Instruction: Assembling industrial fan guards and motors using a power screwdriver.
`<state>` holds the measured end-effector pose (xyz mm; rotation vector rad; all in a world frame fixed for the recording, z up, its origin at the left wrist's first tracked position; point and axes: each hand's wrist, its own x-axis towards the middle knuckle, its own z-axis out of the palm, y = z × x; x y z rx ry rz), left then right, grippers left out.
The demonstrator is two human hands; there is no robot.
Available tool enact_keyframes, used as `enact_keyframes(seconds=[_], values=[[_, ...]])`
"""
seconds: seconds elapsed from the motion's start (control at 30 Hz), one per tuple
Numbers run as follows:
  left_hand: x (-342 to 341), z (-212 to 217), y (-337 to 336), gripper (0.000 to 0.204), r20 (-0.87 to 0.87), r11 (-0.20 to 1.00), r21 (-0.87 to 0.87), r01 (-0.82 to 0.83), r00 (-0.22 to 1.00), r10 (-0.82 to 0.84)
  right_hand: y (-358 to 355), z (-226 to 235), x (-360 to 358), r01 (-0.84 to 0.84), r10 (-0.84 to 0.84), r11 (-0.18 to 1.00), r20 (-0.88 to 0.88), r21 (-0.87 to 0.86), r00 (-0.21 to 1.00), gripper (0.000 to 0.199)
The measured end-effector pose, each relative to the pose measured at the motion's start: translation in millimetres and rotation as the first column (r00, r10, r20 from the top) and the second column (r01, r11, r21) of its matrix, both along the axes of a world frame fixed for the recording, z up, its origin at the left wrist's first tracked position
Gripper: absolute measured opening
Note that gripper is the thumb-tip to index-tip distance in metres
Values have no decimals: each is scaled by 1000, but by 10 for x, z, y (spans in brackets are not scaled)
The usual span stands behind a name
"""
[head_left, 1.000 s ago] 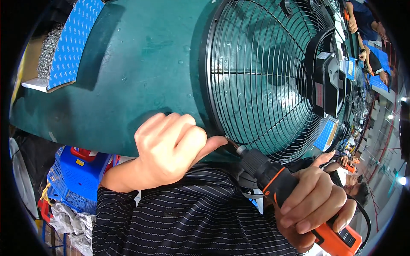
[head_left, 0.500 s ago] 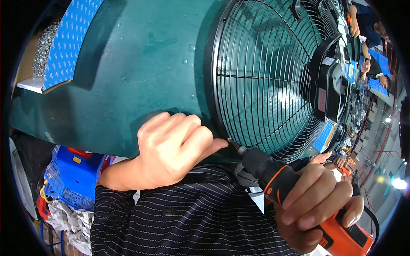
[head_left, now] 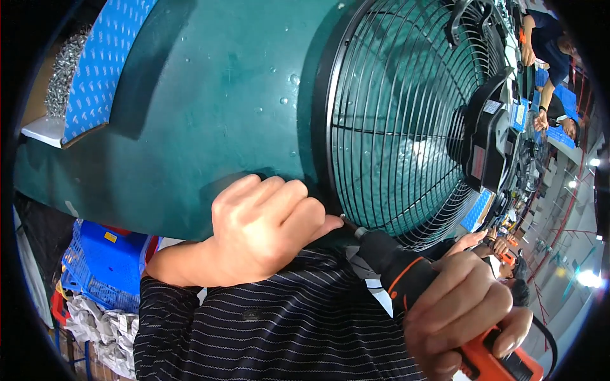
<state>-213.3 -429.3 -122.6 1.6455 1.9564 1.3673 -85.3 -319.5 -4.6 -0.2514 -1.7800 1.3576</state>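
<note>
The left hand (head_left: 264, 225) is held knuckles up, its fingers curled under so that their tips are hidden; its thumb (head_left: 327, 227) points to the right. The left forearm (head_left: 181, 263) comes in from the lower left, bare near the wrist, with a dark striped sleeve (head_left: 162, 317) behind it. The left wrist looks nearly straight. The right hand (head_left: 467, 311) sits lower right, well apart from the left, its fingers bent round in a closed grip. The right forearm is mostly hidden.
</note>
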Motion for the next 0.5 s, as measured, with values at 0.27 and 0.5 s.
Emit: enact_keyframes(seconds=[0.27,0.5], values=[[-3,223,59,51,-6,999,-45,-24,1000,23,377,116,250,-370,355,913,-113,-171,928,49],[-205,500,169,94,-341,992,-121,18,938,-58,358,241,1329,92,-241,873,-258,-480,936,38]])
